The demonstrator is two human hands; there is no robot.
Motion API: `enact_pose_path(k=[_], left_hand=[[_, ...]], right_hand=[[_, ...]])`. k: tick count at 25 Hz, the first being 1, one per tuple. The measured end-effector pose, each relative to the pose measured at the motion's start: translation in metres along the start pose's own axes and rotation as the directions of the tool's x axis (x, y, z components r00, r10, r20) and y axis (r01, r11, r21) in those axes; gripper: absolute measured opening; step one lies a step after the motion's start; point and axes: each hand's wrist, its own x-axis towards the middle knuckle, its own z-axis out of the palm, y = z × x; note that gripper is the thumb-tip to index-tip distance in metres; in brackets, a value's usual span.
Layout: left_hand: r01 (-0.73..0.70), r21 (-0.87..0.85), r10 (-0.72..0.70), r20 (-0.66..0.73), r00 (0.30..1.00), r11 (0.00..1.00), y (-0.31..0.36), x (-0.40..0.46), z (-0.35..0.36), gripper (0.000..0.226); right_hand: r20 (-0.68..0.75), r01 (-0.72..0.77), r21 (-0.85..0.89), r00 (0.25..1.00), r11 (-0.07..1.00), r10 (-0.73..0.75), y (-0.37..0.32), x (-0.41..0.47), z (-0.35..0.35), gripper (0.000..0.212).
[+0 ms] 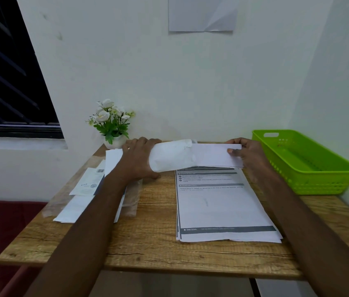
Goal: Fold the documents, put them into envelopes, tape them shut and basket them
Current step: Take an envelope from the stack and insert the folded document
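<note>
Over the far side of the wooden tabletop point(152, 239), the person's left hand point(139, 159) grips one end of a white paper envelope point(172, 156), fingers curled round it, holding it raised above the wood with its open mouth turned to the right. The right hand point(248, 153) pinches the far end of a folded white document point(214, 156), thumb on the near face, fingers behind; the document's other end sits inside the envelope's mouth. Just below them a stack of printed white sheets point(223, 209) lies flat on the tabletop. To the left lies a loose pile of white envelopes and clear plastic wrapping point(87, 196). A lime-green plastic basket point(304, 181) stands at the right edge, and a small pot of white artificial flowers point(111, 123) sits by the wall.
</note>
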Motion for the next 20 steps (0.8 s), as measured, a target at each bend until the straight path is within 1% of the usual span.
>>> enact_pose_path(k=[2,4,8,10,13,16,20], left_hand=[[-0.029,-0.025,0.029,0.01,1.0,0.999,0.008,-0.001,0.002,0.107],[-0.06,-0.062,0.061,0.014,0.998,0.996,0.016,-0.002,0.005,0.103],[-0.088,-0.062,0.09,0.028,0.996,0.994,0.023,0.0,0.009,0.101],[-0.093,-0.066,0.095,0.023,0.995,0.993,0.024,0.0,0.011,0.1],[-0.08,-0.063,0.081,0.011,0.997,0.995,0.023,0.0,0.012,0.1],[-0.049,-0.076,0.049,-0.013,0.999,0.996,0.016,0.001,0.009,0.103],[-0.011,-0.044,0.009,-0.058,0.998,0.999,0.011,0.001,0.007,0.107]], right_hand=[[0.021,-0.002,0.026,1.0,1.0,0.001,0.001,-0.001,0.003,0.021],[0.028,0.003,0.016,1.0,1.0,-0.003,0.002,-0.002,0.006,0.019],[0.026,-0.022,-0.043,0.999,0.999,0.023,0.006,-0.002,0.013,0.023],[0.024,-0.041,-0.03,0.999,0.999,0.041,0.007,-0.002,0.016,0.024],[0.019,-0.09,-0.001,0.996,0.996,0.09,0.006,-0.002,0.016,0.027],[0.035,-0.139,0.04,0.99,0.989,0.138,0.004,-0.002,0.011,0.016],[0.05,-0.123,0.04,0.991,0.992,0.121,0.006,-0.003,0.007,0.017]])
